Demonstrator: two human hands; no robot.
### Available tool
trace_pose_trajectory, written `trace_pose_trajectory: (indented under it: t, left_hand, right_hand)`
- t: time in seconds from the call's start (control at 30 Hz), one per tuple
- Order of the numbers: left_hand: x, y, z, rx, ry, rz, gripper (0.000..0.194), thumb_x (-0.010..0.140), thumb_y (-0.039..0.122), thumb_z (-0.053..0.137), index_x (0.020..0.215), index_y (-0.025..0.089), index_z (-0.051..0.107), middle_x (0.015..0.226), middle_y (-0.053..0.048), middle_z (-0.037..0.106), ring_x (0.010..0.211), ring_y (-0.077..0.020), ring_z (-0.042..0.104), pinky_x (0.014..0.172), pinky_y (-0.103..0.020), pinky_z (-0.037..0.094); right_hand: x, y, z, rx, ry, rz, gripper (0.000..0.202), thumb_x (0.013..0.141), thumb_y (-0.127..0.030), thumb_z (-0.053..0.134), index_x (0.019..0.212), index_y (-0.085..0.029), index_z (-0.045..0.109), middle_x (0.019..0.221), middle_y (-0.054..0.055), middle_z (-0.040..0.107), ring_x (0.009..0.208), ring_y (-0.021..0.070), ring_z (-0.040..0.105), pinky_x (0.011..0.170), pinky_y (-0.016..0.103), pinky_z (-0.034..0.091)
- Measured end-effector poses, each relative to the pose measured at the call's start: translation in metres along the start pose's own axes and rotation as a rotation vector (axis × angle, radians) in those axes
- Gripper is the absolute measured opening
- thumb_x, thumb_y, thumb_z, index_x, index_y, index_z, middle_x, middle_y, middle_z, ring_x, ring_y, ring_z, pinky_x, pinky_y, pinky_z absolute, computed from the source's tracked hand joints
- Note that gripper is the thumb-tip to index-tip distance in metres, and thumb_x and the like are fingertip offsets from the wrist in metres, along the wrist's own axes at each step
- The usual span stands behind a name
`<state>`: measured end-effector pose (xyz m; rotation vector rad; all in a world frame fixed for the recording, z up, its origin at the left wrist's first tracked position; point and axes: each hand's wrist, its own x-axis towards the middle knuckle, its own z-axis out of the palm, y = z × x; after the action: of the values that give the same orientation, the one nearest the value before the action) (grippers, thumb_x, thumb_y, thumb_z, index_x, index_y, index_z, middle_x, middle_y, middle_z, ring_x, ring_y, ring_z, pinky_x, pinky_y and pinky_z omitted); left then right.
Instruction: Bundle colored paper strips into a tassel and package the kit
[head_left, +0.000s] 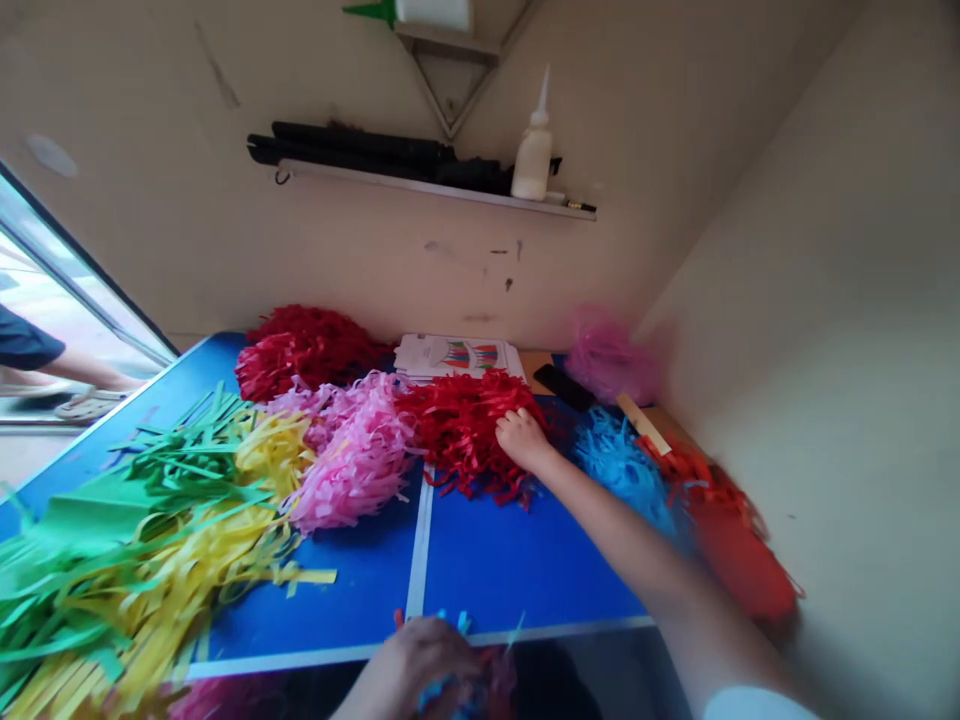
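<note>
My right hand [521, 438] reaches across the table with curled fingers on the right part of a red fringed paper bundle [465, 425]. Low at the table's front edge, my left hand [431, 655] is closed around blue and red paper strips [454, 695]; their ends stick out above and below it, partly blurred. Left of the red bundle lies a pink fringed bundle [356, 465]. A blue fringed bundle [619, 455] lies to the right, beyond my right forearm.
Green strips [187, 450] and yellow strips [195, 560] spread over the left side of the blue table [517, 560]. Further back are another red bundle [300, 350], printed sheets [457, 355], a black phone-like object [564, 385] and pink plastic [611, 355]. A shelf [442, 187] holds a glue bottle [533, 155].
</note>
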<state>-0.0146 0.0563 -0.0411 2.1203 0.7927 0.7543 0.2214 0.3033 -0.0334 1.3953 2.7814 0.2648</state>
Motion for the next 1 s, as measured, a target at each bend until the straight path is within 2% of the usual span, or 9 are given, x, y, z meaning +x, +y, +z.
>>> trace_pose_trajectory:
  t: [0.1, 0.2, 0.3, 0.43, 0.57, 0.7, 0.87, 0.93, 1.0]
  left_hand:
    - [0.040, 0.008, -0.034, 0.149, 0.105, -0.021, 0.020, 0.094, 0.025, 0.050, 0.101, 0.023, 0.068, 0.091, -0.007, 0.073, 0.084, -0.0169, 0.068, 0.075, -0.025, 0.054]
    - [0.094, -0.008, -0.060, 0.293, 0.222, -0.008, 0.019, 0.093, 0.024, 0.051, 0.100, 0.021, 0.069, 0.095, -0.007, 0.073, 0.089, -0.0168, 0.067, 0.080, -0.026, 0.054]
    - [0.150, -0.039, -0.073, 0.505, 0.351, -0.156, 0.021, 0.091, 0.021, 0.053, 0.104, 0.020, 0.069, 0.105, -0.008, 0.072, 0.099, -0.0200, 0.065, 0.089, -0.032, 0.051]
    - [0.198, -0.070, -0.076, 0.601, 0.311, -0.189, 0.028, 0.084, 0.021, 0.060, 0.112, 0.022, 0.068, 0.108, -0.009, 0.071, 0.105, -0.0245, 0.061, 0.095, -0.040, 0.044]
    - [0.212, -0.084, -0.075, 0.663, 0.279, -0.210, 0.016, 0.082, 0.019, 0.059, 0.089, 0.022, 0.073, 0.090, -0.009, 0.073, 0.097, -0.0255, 0.062, 0.097, -0.044, 0.038]
    - [0.225, -0.096, -0.086, 0.678, 0.406, -0.275, 0.014, 0.078, 0.017, 0.061, 0.076, 0.021, 0.074, 0.082, -0.010, 0.072, 0.095, -0.0261, 0.062, 0.093, -0.042, 0.039]
    - [0.236, -0.091, -0.138, 0.670, 0.828, -0.307, 0.025, 0.081, 0.016, 0.049, 0.086, 0.018, 0.073, 0.083, -0.005, 0.072, 0.078, -0.0193, 0.066, 0.076, -0.033, 0.049]
    - [0.224, -0.073, -0.168, 0.687, 1.064, -0.293, 0.034, 0.087, 0.015, 0.036, 0.095, 0.012, 0.069, 0.083, -0.008, 0.071, 0.073, -0.0192, 0.066, 0.074, -0.035, 0.052]
    - [0.197, -0.047, -0.194, 0.726, 1.285, -0.234, 0.035, 0.092, 0.018, 0.031, 0.104, 0.009, 0.063, 0.095, -0.013, 0.070, 0.088, -0.0242, 0.066, 0.081, -0.045, 0.052]
  right_hand:
    - [0.003, 0.006, -0.005, 0.027, 0.002, 0.040, 0.023, 0.091, -0.011, 0.049, 0.087, -0.013, 0.071, 0.094, 0.012, 0.071, 0.096, 0.0232, 0.056, 0.086, 0.036, 0.034]
    - [0.007, 0.008, -0.013, 0.063, 0.044, 0.107, 0.015, 0.091, -0.018, 0.055, 0.089, -0.017, 0.070, 0.098, 0.010, 0.071, 0.098, 0.0228, 0.055, 0.083, 0.034, 0.033]
    - [0.011, 0.008, -0.021, 0.111, 0.073, 0.133, 0.008, 0.087, -0.023, 0.062, 0.087, -0.020, 0.069, 0.100, 0.006, 0.070, 0.098, 0.0217, 0.055, 0.082, 0.033, 0.034]
    - [0.009, 0.006, -0.033, 0.178, 0.081, 0.131, 0.008, 0.086, -0.029, 0.065, 0.086, -0.023, 0.070, 0.096, 0.003, 0.072, 0.094, 0.0200, 0.058, 0.078, 0.030, 0.035]
    - [-0.005, -0.011, -0.043, 0.195, 0.122, 0.192, 0.018, 0.094, -0.026, 0.053, 0.102, -0.021, 0.068, 0.110, 0.008, 0.069, 0.105, 0.0214, 0.058, 0.087, 0.034, 0.037]
    - [-0.017, -0.052, -0.040, 0.194, 0.074, 0.213, 0.031, 0.098, -0.036, 0.044, 0.104, -0.018, 0.069, 0.109, 0.013, 0.069, 0.103, 0.0234, 0.061, 0.088, 0.035, 0.041]
    - [-0.005, -0.078, -0.025, 0.195, -0.058, 0.347, 0.043, 0.093, -0.048, 0.051, 0.093, -0.011, 0.073, 0.090, 0.019, 0.072, 0.084, 0.0273, 0.068, 0.071, 0.033, 0.047]
    - [0.000, -0.075, -0.024, 0.215, -0.075, 0.375, 0.041, 0.092, -0.047, 0.053, 0.091, -0.012, 0.073, 0.088, 0.018, 0.073, 0.082, 0.0265, 0.069, 0.071, 0.032, 0.048]
    - [0.001, -0.068, -0.031, 0.239, -0.074, 0.389, 0.040, 0.090, -0.047, 0.056, 0.089, -0.011, 0.074, 0.087, 0.018, 0.073, 0.082, 0.0269, 0.069, 0.071, 0.033, 0.048]
